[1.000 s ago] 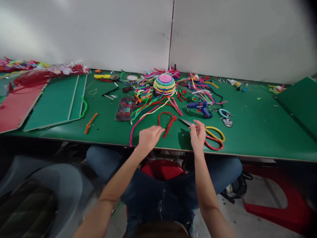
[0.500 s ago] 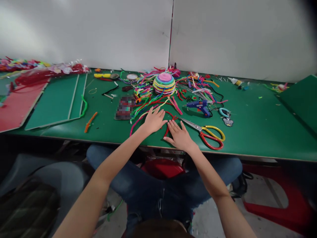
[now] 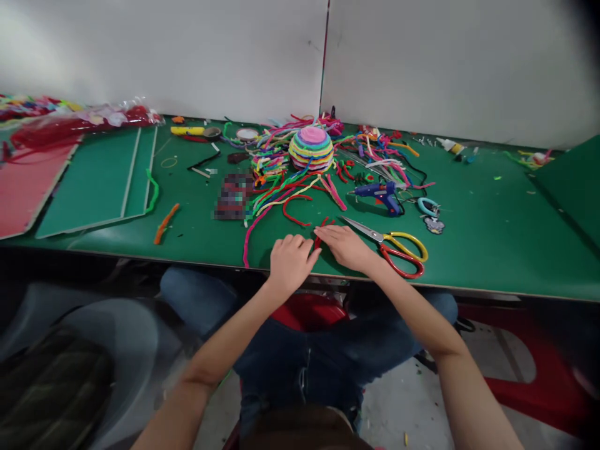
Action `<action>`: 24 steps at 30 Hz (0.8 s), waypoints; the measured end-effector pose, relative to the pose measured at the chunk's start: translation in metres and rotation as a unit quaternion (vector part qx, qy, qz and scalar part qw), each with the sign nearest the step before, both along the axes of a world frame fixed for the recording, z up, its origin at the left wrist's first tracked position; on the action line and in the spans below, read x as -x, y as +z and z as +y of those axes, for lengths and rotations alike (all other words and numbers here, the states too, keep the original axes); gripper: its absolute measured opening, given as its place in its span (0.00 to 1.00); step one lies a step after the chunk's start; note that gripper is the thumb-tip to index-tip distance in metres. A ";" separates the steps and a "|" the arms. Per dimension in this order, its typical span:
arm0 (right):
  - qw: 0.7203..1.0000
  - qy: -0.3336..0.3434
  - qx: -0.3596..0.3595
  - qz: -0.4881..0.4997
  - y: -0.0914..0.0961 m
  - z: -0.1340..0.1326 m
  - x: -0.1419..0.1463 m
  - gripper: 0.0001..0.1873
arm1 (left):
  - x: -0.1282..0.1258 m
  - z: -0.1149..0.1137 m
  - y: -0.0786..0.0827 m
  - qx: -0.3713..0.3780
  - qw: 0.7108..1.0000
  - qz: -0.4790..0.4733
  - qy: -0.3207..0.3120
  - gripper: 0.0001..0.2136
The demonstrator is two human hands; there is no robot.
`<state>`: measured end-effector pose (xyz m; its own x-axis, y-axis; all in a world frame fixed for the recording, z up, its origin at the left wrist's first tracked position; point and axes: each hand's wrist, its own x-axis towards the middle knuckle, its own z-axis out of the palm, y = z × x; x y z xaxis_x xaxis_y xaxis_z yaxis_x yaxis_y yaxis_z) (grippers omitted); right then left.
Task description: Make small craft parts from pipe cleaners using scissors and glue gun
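Touching short red fuzzy stems (image 3: 317, 242) on the green tabletop (image 3: 473, 244), left hand (image 3: 289, 261) and right hand (image 3: 345, 246) nearly meet; fingers close together, can't tell if gripping; curved red fuzzy stem (image 3: 285, 211) lies loose beyond; gathering looks part-done, joining apparently left.

A fuzzy, matt pile is seen on the red piece (image 3: 318, 241) between the left hand (image 3: 291, 262) and the right hand (image 3: 345, 245), on the bent red strip (image 3: 284, 210) just beyond the left, and on the striped ball (image 3: 311, 150) farther beyond both. Beside the right hand, smooth metal blades are joined to glossy, plastic-looking handles on the scissors (image 3: 375, 235), and smooth plastic is shown by the glue gun (image 3: 382, 196) beyond. Beneath the hands, the tabletop (image 3: 469, 250) is smoothly finished with a faint sheen; below them, matt denim is seen in the jeans (image 3: 276, 356).
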<state>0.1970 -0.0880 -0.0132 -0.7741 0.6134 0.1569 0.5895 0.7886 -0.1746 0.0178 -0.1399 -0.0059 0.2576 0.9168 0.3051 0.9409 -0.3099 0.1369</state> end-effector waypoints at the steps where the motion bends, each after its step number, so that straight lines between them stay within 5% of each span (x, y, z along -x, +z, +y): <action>1: 1.000 0.010 0.002 0.008 -0.001 0.007 -0.002 0.23 | -0.004 -0.006 -0.003 0.011 1.000 0.002 0.003 0.16; 9: 0.994 0.102 -0.040 0.012 0.003 0.059 -0.019 0.12 | 0.011 0.004 -0.004 0.083 0.996 -0.026 -0.031 0.10; 17: 0.952 0.193 -0.207 -0.119 0.017 0.047 -0.015 0.16 | 0.058 0.011 -0.007 0.059 0.983 0.031 -0.172 0.11; 24: 0.922 0.246 -0.231 -0.187 0.024 0.053 -0.003 0.15 | 0.058 0.006 0.009 0.011 0.949 0.175 -0.262 0.13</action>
<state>0.1999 -0.0350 0.0112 -0.9940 0.1072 -0.0220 0.0902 0.9161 0.3906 -0.0401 -0.1338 0.0027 0.7617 0.6404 0.0985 0.6477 -0.7483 -0.1434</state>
